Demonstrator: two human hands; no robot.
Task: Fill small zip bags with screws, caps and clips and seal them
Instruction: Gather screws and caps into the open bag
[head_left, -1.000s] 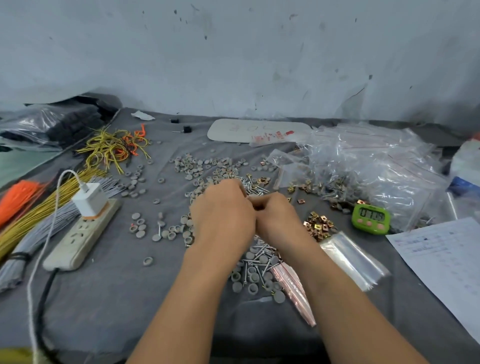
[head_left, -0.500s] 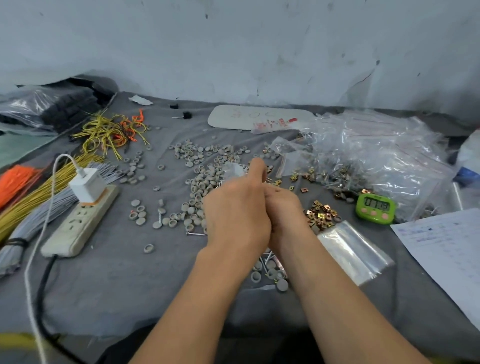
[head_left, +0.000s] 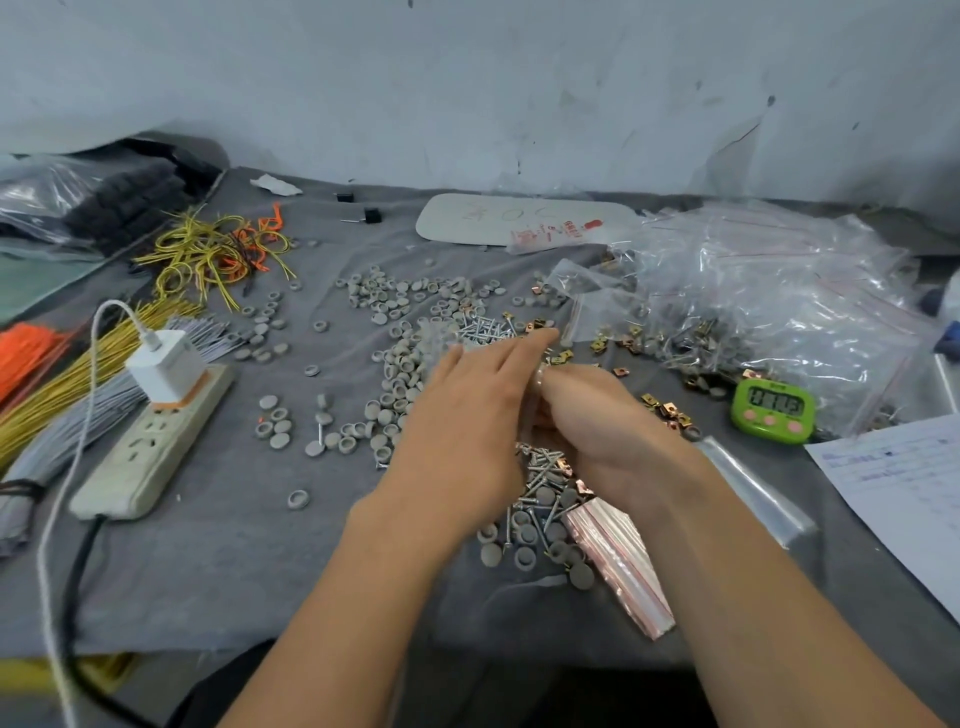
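**Two hands meet over the small parts**

I see both hands close together over the grey worktop (head_left: 208, 571). The left hand (head_left: 467, 415) is loose. Its fingers are straight and point away from me, and they look a bit blurred. The right hand (head_left: 602, 426) sits right against it, with its fingers curled in. Something thin and clear shows between the two hands. I cannot tell if it is a bag, or if the right hand holds it.

Just under the hands, on my side, lies a mix of screws and caps (head_left: 540, 499). Next to that mix, under the right wrist, lies a stack of empty zip bags (head_left: 618, 561) with red strips. Past the left fingertips is a heap of screws (head_left: 483, 330). Beyond it and to the left are lots of grey caps (head_left: 395, 306). Some gold clips (head_left: 670, 410) lie just right of the right hand.

Further right stands a green timer (head_left: 772, 408). Behind it is a big pile of clear bags (head_left: 779, 291) with parts inside. Well left of the left hand lies a white power strip (head_left: 150, 447) with a charger (head_left: 166, 366) plugged in.
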